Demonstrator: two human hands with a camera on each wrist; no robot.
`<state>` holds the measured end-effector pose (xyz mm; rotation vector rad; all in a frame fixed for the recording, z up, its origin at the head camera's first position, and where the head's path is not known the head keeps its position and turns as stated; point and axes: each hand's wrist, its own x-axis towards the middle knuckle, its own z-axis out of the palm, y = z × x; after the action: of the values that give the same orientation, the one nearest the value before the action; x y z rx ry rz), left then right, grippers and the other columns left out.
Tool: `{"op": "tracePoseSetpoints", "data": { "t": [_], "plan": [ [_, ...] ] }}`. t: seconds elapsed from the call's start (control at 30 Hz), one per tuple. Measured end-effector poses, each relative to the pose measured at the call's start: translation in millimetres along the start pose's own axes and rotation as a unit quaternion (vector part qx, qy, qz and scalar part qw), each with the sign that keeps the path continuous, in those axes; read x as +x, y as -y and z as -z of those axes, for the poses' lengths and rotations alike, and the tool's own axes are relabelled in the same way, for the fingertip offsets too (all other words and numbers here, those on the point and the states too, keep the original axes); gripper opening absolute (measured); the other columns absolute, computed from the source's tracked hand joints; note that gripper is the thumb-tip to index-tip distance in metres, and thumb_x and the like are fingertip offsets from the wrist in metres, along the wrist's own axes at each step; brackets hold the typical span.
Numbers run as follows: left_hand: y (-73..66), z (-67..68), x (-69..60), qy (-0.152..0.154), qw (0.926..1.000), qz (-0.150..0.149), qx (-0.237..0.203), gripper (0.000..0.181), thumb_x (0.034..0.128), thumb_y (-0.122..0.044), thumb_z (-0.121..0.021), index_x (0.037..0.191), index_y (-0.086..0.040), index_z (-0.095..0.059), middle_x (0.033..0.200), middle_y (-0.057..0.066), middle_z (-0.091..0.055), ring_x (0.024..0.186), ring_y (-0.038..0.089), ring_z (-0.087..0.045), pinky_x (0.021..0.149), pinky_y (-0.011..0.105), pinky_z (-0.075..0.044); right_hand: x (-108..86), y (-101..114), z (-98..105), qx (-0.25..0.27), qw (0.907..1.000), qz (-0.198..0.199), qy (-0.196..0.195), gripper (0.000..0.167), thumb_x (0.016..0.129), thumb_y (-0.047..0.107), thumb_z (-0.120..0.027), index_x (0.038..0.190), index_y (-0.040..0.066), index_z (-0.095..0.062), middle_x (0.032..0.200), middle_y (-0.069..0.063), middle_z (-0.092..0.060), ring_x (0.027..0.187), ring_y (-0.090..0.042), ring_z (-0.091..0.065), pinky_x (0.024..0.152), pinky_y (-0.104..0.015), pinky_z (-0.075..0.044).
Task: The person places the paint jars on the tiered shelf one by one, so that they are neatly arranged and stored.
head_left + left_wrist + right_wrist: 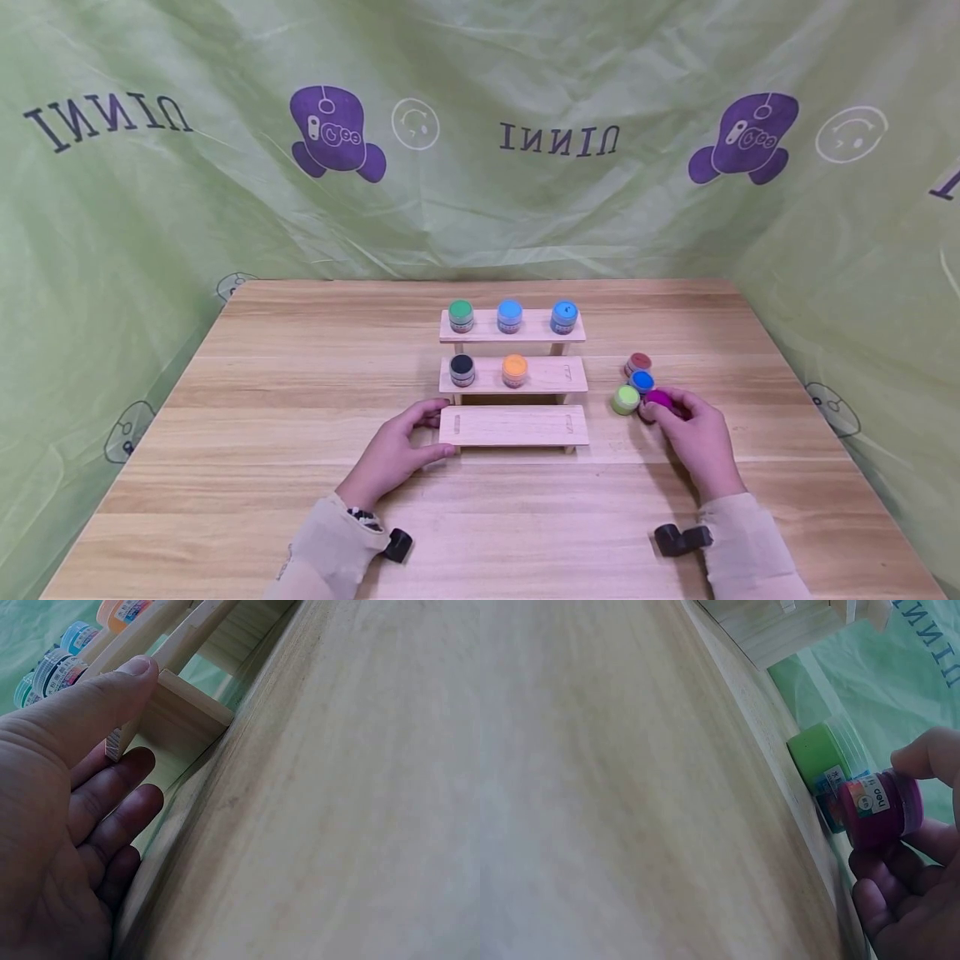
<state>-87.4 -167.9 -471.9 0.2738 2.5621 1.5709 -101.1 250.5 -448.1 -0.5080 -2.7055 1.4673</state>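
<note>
A three-step wooden rack (513,426) holds green (461,316), light blue (510,317) and blue (564,317) jars on top, and black (462,370) and orange (515,371) jars on its middle step; the lowest step is bare. My left hand (397,454) (82,787) grips that lowest step's left end, thumb at the front, fingers behind. Between thumb and fingers, my right hand (697,433) (922,877) pinches a magenta jar (657,402) (874,810). Beside it stand a light green jar (626,399) (821,757), a blue jar (642,382) and a red jar (638,363).
The wooden table (300,358) reaches back to a green printed cloth (465,208), which also hangs along both sides. Black devices (397,546) are at both wrists, near the sleeve cuffs. Bare tabletop lies left of the rack and in front of it.
</note>
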Motion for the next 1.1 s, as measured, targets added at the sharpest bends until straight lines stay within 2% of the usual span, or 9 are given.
{"op": "tracePoseSetpoints", "data": {
  "t": [0.13, 0.33, 0.43, 0.57, 0.7, 1.1],
  "plan": [
    [0.0, -0.2, 0.2, 0.000, 1.0000, 0.000, -0.002, 0.068, 0.0752, -0.030, -0.090, 0.136, -0.019, -0.061, 0.111, -0.006, -0.068, 0.110, 0.016, -0.061, 0.106, 0.048, -0.039, -0.6, 1.1, 0.7, 0.014, 0.9999, -0.003, -0.007, 0.053, 0.093, 0.034, -0.071, 0.136, 0.004, -0.061, 0.135, -0.020, -0.060, 0.123, -0.028, -0.052, 0.095, -0.027, -0.039],
    [0.1, -0.1, 0.3, 0.000, 1.0000, 0.001, -0.004, 0.067, 0.0753, -0.030, -0.090, 0.136, -0.020, -0.062, 0.112, -0.006, -0.068, 0.110, 0.016, -0.061, 0.106, 0.048, -0.040, -3.2, 4.2, 1.2, 0.035, 0.9992, 0.001, -0.016, 0.054, 0.093, 0.032, -0.072, 0.138, 0.005, -0.060, 0.136, -0.018, -0.060, 0.118, -0.022, -0.053, 0.084, -0.009, -0.042],
    [0.5, -0.1, 0.1, 0.000, 1.0000, 0.000, -0.003, 0.068, 0.0756, -0.030, -0.090, 0.136, -0.020, -0.061, 0.112, -0.006, -0.068, 0.111, 0.016, -0.061, 0.105, 0.048, -0.040, -3.7, 4.4, 1.8, 0.044, 0.9989, 0.006, -0.015, 0.057, 0.092, 0.033, -0.074, 0.140, 0.007, -0.058, 0.136, -0.018, -0.060, 0.113, -0.016, -0.055, 0.082, -0.006, -0.043],
    [0.1, 0.1, 0.1, 0.001, 1.0000, 0.000, -0.004, 0.068, 0.0753, -0.029, -0.090, 0.136, -0.019, -0.061, 0.111, -0.006, -0.068, 0.110, 0.016, -0.061, 0.106, 0.048, -0.040, -4.3, 6.1, 2.7, 0.059, 0.9980, 0.014, -0.020, 0.062, 0.090, 0.033, -0.078, 0.141, 0.006, -0.056, 0.135, -0.019, -0.060, 0.103, -0.005, -0.058, 0.082, -0.005, -0.045],
    [0.4, -0.2, 0.4, -0.001, 1.0000, -0.002, 0.002, 0.068, 0.0751, -0.029, -0.090, 0.136, -0.019, -0.062, 0.110, -0.006, -0.068, 0.109, 0.016, -0.061, 0.105, 0.048, -0.040, -5.4, 8.9, 3.0, 0.083, 0.9958, 0.025, -0.029, 0.061, 0.089, 0.030, -0.079, 0.139, 0.004, -0.057, 0.133, -0.019, -0.060, 0.096, 0.002, -0.059, 0.081, -0.007, -0.047],
    [1.0, -0.6, 0.7, -0.003, 1.0000, -0.001, 0.001, 0.067, 0.0755, -0.028, -0.090, 0.135, -0.020, -0.062, 0.112, -0.006, -0.068, 0.110, 0.016, -0.061, 0.104, 0.047, -0.041, -7.8, 14.9, 1.5, 0.143, 0.9884, 0.048, -0.021, 0.059, 0.091, 0.021, -0.076, 0.143, 0.005, -0.053, 0.135, -0.016, -0.058, 0.105, -0.003, -0.060, 0.086, -0.012, -0.050]
  ]
}}
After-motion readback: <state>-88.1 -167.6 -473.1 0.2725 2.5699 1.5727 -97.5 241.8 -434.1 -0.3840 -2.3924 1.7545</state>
